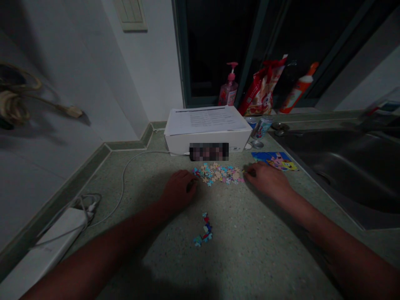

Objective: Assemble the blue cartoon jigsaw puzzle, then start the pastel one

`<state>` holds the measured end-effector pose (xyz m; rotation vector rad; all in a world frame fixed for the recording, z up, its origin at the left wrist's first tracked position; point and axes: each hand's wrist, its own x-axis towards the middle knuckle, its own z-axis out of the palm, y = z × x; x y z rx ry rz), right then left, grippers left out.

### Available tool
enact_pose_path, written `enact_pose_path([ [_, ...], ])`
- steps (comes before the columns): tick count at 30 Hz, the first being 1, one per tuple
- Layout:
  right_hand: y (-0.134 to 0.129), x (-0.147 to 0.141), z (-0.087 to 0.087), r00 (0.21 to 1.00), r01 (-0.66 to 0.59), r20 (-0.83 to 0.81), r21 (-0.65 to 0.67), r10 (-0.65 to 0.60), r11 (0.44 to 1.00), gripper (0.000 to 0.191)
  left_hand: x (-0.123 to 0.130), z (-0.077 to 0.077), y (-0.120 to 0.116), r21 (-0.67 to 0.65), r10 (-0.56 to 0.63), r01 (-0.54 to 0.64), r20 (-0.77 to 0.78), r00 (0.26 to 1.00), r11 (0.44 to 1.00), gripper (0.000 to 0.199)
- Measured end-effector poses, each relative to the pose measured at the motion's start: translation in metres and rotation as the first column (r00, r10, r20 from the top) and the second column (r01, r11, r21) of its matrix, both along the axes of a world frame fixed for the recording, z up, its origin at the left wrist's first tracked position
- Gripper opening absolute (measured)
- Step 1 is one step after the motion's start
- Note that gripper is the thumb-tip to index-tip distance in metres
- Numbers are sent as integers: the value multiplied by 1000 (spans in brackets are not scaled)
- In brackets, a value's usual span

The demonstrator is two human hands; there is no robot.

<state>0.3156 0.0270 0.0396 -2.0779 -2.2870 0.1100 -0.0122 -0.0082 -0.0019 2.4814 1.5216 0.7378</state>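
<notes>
A loose pile of jigsaw puzzle pieces [216,173] lies on the speckled green countertop [237,250], some coloured side up and some with the plain tan back showing. At the pile's left edge, my left hand [180,188] rests with its fingers curled in. My right hand [268,178] is at the right edge, thumb and forefinger drawn together beside the outermost pieces. Whatever either set of fingertips may hold is too small or hidden to make out. Nearer to me, several joined pieces [206,229] form a short, bent strip. A cartoon picture card [275,161] lies beyond my right hand.
Behind the pile, a phone [208,152] leans on a white box [178,139], its cable running left to a white power strip [59,237]. Cans [261,128], a pink pump bottle [228,91] and a red bag [262,91] stand farther back. A sink [343,166] is at right.
</notes>
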Motion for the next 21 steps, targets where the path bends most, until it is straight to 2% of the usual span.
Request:
enact_pose_path([
  [4, -5, -5, 5, 1000, -3, 16, 12, 3, 1000, 28, 1, 2, -1, 13, 16, -16, 1, 1000, 1000, 22],
  [13, -18, -18, 13, 996, -87, -7, -129, 87, 988, 28, 1, -1, -1, 33, 15, -14, -35, 999, 999, 18],
  [21, -21, -21, 11, 994, -104, -22, -75, 102, 992, 26, 1, -3, 0, 48, -4, 6, -29, 1000, 999, 16],
])
